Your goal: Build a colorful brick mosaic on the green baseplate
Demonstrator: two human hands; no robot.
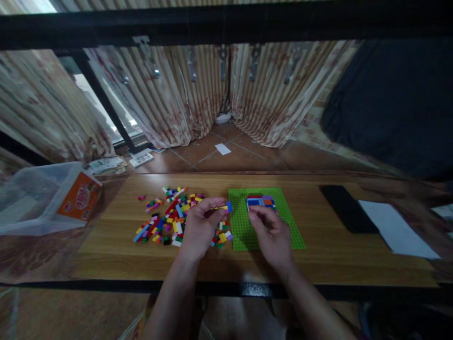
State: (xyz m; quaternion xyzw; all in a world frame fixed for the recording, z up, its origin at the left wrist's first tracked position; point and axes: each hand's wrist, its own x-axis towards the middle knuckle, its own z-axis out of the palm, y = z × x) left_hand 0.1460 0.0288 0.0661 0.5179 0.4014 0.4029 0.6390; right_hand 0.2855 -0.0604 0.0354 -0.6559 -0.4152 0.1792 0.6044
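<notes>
Left grip (202, 227) pinched blue-yellow bricks (228, 207), likely leaving blue end free; loose bricks (180, 211) lay beside. Right grip (272, 231) over baseplate (239, 231): holding was unclear.

My widest passage runs across the brown wood-grain tabletop (309, 212), between the green studded plastic baseplate (239, 233) and the flat black rectangular object (348, 210). A narrow gap separates my left hand (201, 229) from my right hand (276, 236). Leftward, scattered multicoloured plastic bricks (182, 210) obstruct any low sweep; beyond them stands the translucent plastic box (35, 198). The low multicoloured brick build (262, 202) blocks the way just ahead of my right fingertips.
</notes>
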